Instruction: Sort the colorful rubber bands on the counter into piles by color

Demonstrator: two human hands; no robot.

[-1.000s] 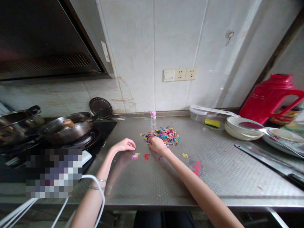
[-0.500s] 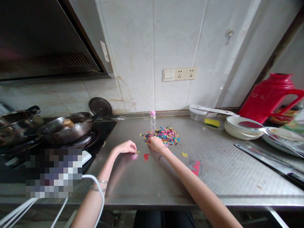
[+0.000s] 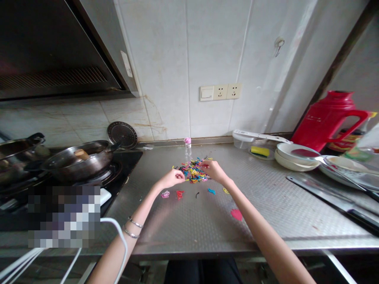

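A heap of small multicoloured rubber bands point(image 3: 194, 172) lies on the steel counter. My left hand point(image 3: 171, 178) is at the heap's left edge, its fingers pinched on a yellow rubber band point(image 3: 186, 180). At the heap's right side my right hand point(image 3: 215, 171) has its fingers closed among the bands; what they hold is too small to make out. In front of the heap, small groups lie in a row: pink bands point(image 3: 165, 194), red bands point(image 3: 179, 194), a black band point(image 3: 197, 195), blue bands point(image 3: 211, 191) and yellow bands point(image 3: 226, 190), the last beside my right forearm.
Behind the heap stands a small clear bottle with a pink top point(image 3: 187, 146). A red patch point(image 3: 236, 214) is near my right forearm. A pan point(image 3: 78, 163) sits on the left stove. To the right are a sponge point(image 3: 259, 151), bowls point(image 3: 296, 159), a cleaver point(image 3: 322, 197) and a red thermos point(image 3: 328, 122).
My left hand has moved right and away from me to the heap's edge, with the yellow rubber band. My right hand has shifted from the heap's left to its right side, uncovering the blue bands.
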